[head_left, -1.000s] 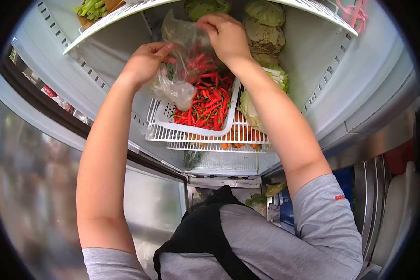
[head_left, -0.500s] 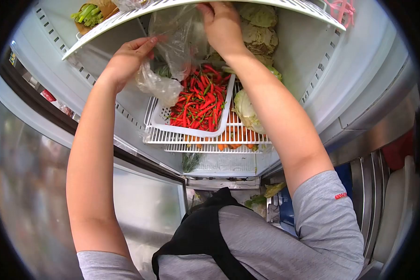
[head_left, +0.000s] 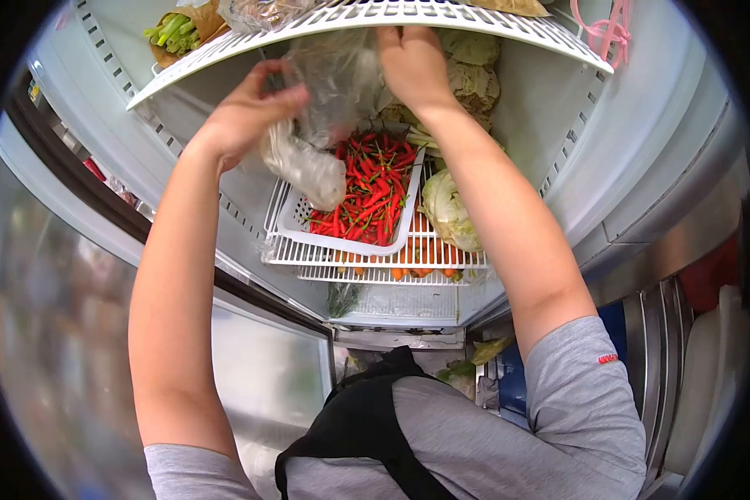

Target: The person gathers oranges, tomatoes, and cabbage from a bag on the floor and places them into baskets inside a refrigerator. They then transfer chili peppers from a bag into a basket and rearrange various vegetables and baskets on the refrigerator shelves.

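A clear plastic bag [head_left: 337, 87] hangs under the upper fridge shelf, its crumpled lower end drooping over a white basket [head_left: 383, 248] of red chilies [head_left: 379, 183]. My left hand [head_left: 254, 112] is at the bag's left side, thumb and fingers spread apart and slightly blurred. On the other side, my right hand [head_left: 417, 71] is raised with its fingers curled at the bag's upper right edge. The shelf hides its fingertips. Some chilies lie behind the bag.
The white upper shelf [head_left: 375, 17] curves close above both hands and carries wrapped green stalks [head_left: 173, 33]. Cabbages [head_left: 450, 208] sit right of the basket. Carrots [head_left: 425, 271] lie beneath the wire rack [head_left: 308, 260]. A glass door [head_left: 267, 350] stands ajar at left.
My left hand has loosened its pinch on the bag, its thumb and fingers now apart. The bag's lower end appears slightly further right and lower, while the whole view has shifted a little.
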Demonstrator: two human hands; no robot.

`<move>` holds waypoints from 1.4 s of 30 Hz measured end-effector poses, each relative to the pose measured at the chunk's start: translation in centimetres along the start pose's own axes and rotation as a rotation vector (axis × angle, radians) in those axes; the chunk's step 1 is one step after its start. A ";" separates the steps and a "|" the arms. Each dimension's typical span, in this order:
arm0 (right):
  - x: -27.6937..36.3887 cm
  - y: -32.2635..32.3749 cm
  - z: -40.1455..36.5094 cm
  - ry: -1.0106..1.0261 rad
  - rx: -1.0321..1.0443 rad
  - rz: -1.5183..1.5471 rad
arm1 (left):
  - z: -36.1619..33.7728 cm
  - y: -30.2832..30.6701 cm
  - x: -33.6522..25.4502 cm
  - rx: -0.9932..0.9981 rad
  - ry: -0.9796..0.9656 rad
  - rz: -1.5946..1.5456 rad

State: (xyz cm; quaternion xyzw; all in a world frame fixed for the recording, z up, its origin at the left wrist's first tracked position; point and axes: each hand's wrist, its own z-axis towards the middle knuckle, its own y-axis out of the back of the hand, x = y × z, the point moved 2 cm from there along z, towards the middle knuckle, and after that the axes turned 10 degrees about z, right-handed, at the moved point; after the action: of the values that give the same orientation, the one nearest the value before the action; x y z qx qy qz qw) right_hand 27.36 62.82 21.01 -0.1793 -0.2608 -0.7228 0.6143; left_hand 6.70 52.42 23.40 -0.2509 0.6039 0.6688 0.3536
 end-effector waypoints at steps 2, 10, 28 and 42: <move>-1.9 -0.7 0.1 0.086 -0.087 -0.054 | -0.3 -1.0 1.0 -0.057 -0.073 0.219; -3.0 1.3 -1.6 -0.113 -0.382 0.130 | 1.3 -7.2 5.7 -0.176 0.086 -0.083; -1.2 3.3 -3.7 0.034 -0.294 0.036 | 1.3 -2.6 1.9 -0.256 0.174 -0.132; 6.6 1.4 -17.7 -0.175 0.056 0.427 | -9.1 -11.5 -0.5 -0.491 -0.079 -1.093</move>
State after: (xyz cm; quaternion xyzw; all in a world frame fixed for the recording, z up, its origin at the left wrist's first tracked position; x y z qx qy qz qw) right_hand 28.59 46.82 10.90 -0.2750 -0.2892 -0.5508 0.7330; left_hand 15.09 43.62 15.23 -0.5744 0.2013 0.5189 0.6002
